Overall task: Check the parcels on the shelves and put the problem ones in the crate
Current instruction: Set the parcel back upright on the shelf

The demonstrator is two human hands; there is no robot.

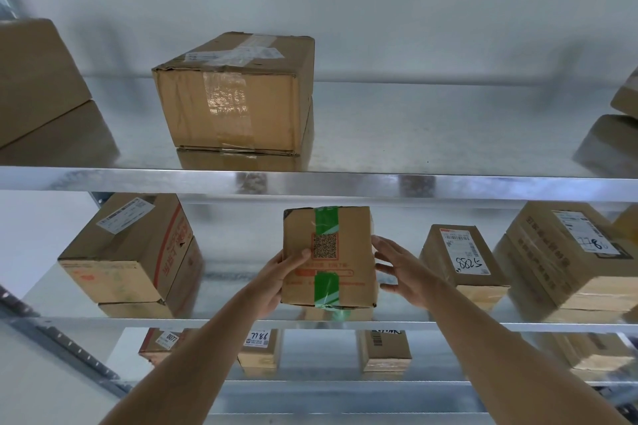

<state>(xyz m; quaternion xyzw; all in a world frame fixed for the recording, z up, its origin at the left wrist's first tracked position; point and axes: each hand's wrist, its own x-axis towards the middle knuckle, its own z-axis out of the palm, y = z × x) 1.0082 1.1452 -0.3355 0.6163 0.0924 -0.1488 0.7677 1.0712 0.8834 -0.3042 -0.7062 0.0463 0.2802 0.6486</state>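
Left hand (pixel 281 281) grips the green-taped parcel (pixel 328 257) — right hand (pixel 402 271), fingers spread, just beside its right face.

Shelves (pixel 345 183): bright galvanised metal, glossy, mirroring | held parcel (pixel 328 257): matt brown cardboard, glossy green plastic tape (pixel 326 220) | upper parcel (pixel 234 93): creased cardboard, shiny clear tape | labels (pixel 464 250): white paper

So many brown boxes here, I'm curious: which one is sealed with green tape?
The green-taped box on the middle shelf, held between the left hand and the right hand. It shows a printed square code; the others carry clear tape or white labels.
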